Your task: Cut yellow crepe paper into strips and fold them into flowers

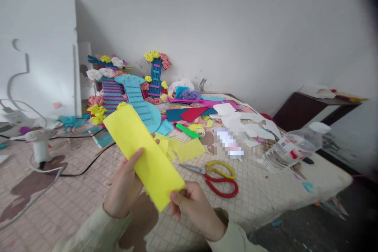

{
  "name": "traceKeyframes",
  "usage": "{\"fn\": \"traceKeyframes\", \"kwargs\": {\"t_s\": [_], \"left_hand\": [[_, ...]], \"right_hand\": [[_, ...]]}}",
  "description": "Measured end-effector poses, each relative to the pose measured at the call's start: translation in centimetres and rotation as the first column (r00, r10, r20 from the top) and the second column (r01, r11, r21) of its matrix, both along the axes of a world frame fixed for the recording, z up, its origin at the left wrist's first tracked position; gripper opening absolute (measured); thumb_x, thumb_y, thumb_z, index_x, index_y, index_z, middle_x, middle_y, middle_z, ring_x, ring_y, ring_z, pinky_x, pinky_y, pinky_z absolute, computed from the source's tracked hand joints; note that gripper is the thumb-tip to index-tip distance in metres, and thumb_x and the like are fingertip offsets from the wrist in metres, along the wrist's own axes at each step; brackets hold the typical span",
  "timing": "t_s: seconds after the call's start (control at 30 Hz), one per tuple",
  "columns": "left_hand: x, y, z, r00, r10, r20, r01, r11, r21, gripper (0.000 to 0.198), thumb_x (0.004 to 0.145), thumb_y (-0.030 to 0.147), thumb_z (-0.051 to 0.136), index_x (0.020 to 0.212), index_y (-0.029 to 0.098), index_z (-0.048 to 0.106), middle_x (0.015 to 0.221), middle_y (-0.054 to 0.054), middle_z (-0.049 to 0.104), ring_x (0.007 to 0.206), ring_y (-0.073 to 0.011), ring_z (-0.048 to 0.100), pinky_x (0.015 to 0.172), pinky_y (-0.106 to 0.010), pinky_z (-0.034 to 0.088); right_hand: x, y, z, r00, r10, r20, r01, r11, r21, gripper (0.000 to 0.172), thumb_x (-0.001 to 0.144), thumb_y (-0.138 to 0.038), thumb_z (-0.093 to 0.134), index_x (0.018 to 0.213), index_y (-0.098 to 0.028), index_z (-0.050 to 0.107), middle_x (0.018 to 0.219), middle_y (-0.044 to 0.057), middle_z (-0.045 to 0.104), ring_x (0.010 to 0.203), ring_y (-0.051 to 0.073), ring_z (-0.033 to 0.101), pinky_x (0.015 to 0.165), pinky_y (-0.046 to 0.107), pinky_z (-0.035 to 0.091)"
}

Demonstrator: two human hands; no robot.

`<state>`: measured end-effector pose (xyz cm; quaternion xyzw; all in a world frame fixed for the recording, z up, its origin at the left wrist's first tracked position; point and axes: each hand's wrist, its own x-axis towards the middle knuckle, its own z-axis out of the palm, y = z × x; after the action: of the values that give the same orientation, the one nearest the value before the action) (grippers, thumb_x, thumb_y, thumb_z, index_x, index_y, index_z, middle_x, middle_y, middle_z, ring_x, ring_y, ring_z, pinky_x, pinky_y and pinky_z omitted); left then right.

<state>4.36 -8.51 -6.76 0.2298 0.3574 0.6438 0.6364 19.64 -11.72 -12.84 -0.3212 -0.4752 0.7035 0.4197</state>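
Note:
A long folded strip of yellow paper (144,153) is held up at a slant above the table. My left hand (125,183) grips it around the middle, thumb on the front face and fingers behind. At the lower right corner, my right hand (191,204) pinches its edge between thumb and fingers. Just right of the paper lie scissors (203,170) with one yellow and one red handle. Smaller yellow paper pieces (190,149) rest on the table behind the strip.
Paper-flower decorated craft pieces (155,76) and a light-blue guitar-like shape (138,102) stand at the back. A green utility knife (187,130), a blurred phone-like object (228,143), a water bottle (291,149) and white scraps (233,118) lie right. A glue gun (41,145) with cables is left.

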Motion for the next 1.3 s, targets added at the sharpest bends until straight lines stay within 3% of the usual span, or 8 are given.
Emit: {"fn": "traceKeyframes", "kwargs": {"t_s": [0.4, 0.63, 0.8, 1.13, 1.3], "left_hand": [[0.4, -0.2, 0.0, 1.000, 0.024, -0.010, -0.024, 1.000, -0.020, 0.040, 0.076, 0.021, 0.059, 0.116, 0.019, 0.056, 0.098, -0.007, 0.070, 0.092, -0.0232, 0.063, 0.068, -0.026, 0.055], [-0.1, -0.1, 0.4, 1.000, -0.004, -0.007, 0.004, 1.000, -0.003, 0.041, 0.075, 0.018, 0.060, 0.116, 0.021, 0.055, 0.103, -0.006, 0.068, 0.094, -0.0212, 0.062, 0.071, -0.024, 0.054], [-0.2, -0.1, 1.0, 1.000, -0.012, -0.028, 0.010, 0.998, -0.063, 0.042, 0.075, 0.017, 0.058, 0.116, 0.021, 0.056, 0.102, -0.005, 0.068, 0.086, -0.0204, 0.065, 0.066, -0.024, 0.056], [0.1, 0.1, 0.6, 0.999, -0.044, -0.015, 0.043, 0.999, -0.014, 0.039, 0.077, 0.017, 0.057, 0.116, 0.023, 0.055, 0.103, -0.004, 0.068, 0.092, -0.0197, 0.063, 0.070, -0.025, 0.055], [0.5, -0.2, 0.4, 0.999, -0.031, -0.016, 0.031, 0.999, -0.018, 0.038, 0.078, 0.019, 0.057, 0.116, 0.021, 0.055, 0.102, -0.006, 0.069, 0.090, -0.0206, 0.064, 0.068, -0.025, 0.055]], "right_hand": [[-0.1, -0.4, -0.3, 0.998, -0.042, 0.051, 0.042, 0.999, -0.003, 0.038, 0.077, -0.043, 0.057, 0.059, -0.010, 0.053, 0.049, 0.002, 0.056, 0.036, 0.005, 0.045, 0.037, 0.016, 0.031], [0.3, -0.5, -0.1, 0.996, 0.076, -0.045, -0.076, 0.997, 0.008, 0.032, 0.070, -0.040, 0.066, 0.067, -0.008, 0.061, 0.063, 0.006, 0.064, 0.043, 0.007, 0.052, 0.042, 0.018, 0.041], [0.3, -0.5, 0.1, 0.999, 0.019, -0.032, -0.019, 1.000, 0.012, 0.033, 0.068, -0.042, 0.067, 0.064, -0.010, 0.063, 0.061, 0.006, 0.066, 0.041, 0.009, 0.053, 0.041, 0.019, 0.042], [0.1, -0.8, -0.2, 0.998, -0.015, -0.054, 0.018, 0.999, 0.042, 0.033, 0.070, -0.041, 0.066, 0.064, -0.009, 0.062, 0.062, 0.008, 0.065, 0.041, 0.007, 0.052, 0.041, 0.018, 0.042], [-0.2, -1.0, -0.3, 0.992, -0.118, 0.049, 0.116, 0.992, 0.040, 0.042, 0.076, -0.049, 0.056, 0.064, -0.009, 0.057, 0.054, 0.006, 0.062, 0.039, 0.007, 0.049, 0.039, 0.017, 0.039]]}}
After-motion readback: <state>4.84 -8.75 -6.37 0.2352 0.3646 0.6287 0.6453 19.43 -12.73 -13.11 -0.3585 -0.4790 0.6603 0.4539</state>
